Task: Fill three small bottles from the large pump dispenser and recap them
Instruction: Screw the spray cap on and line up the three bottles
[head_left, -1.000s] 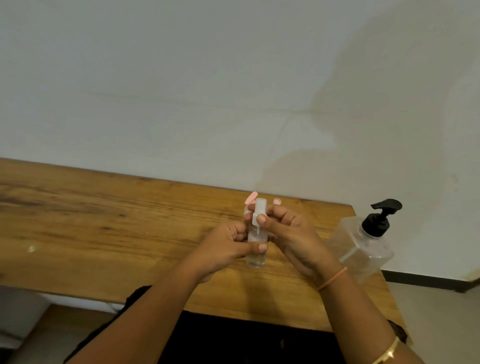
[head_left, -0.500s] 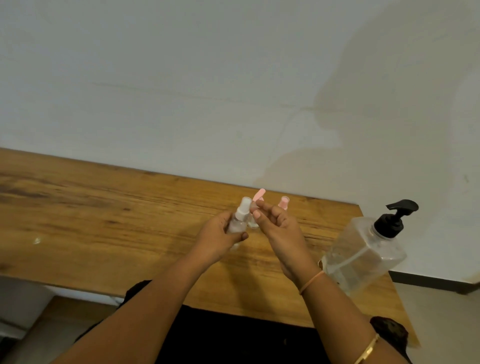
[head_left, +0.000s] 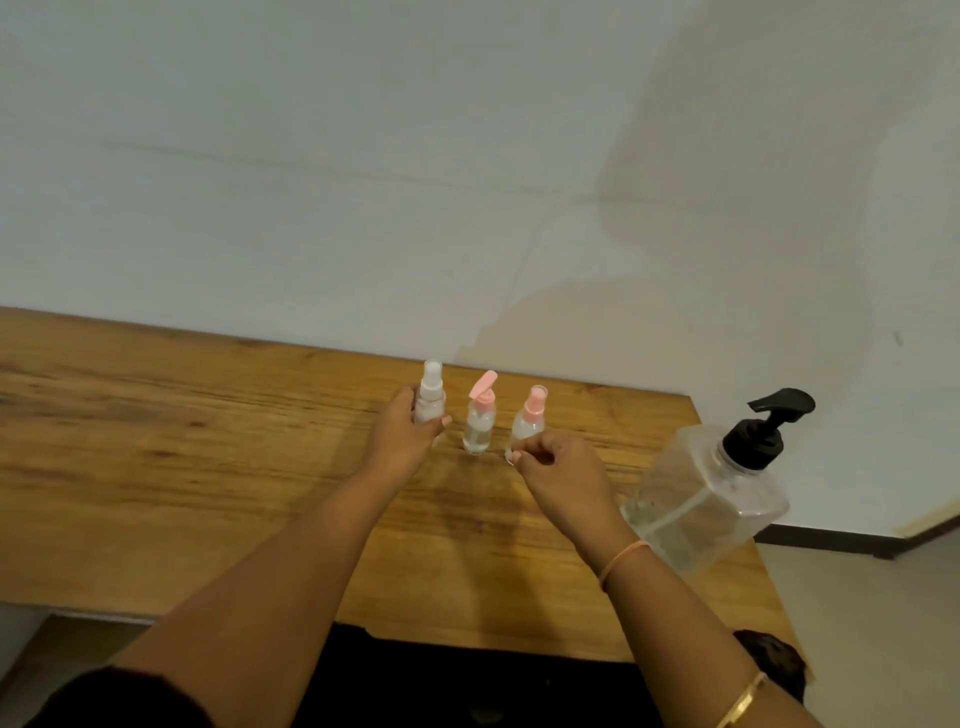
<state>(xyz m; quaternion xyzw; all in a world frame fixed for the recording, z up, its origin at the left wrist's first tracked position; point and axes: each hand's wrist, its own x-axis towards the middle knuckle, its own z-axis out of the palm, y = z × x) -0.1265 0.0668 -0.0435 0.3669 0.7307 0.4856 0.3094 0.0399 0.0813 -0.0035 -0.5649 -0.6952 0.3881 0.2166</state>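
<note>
Can't see lower body of white-capped bottle (head_left: 430, 387) behind left hand (head_left: 402, 441). Can't tell if right hand (head_left: 558, 470) pinches anything or touches pink-capped bottle (head_left: 529, 423) near desk's (head_left: 156, 441) far edge.

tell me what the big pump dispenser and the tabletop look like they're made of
Pump dispenser: apparently clear, glossy rigid plastic; its walls are see-through with bright glints. Its pump head: black, fairly matte, likely plastic. Tabletop: wood or wood-look laminate, going by the grain streaks and soft sheen; which one is unclear.
</note>
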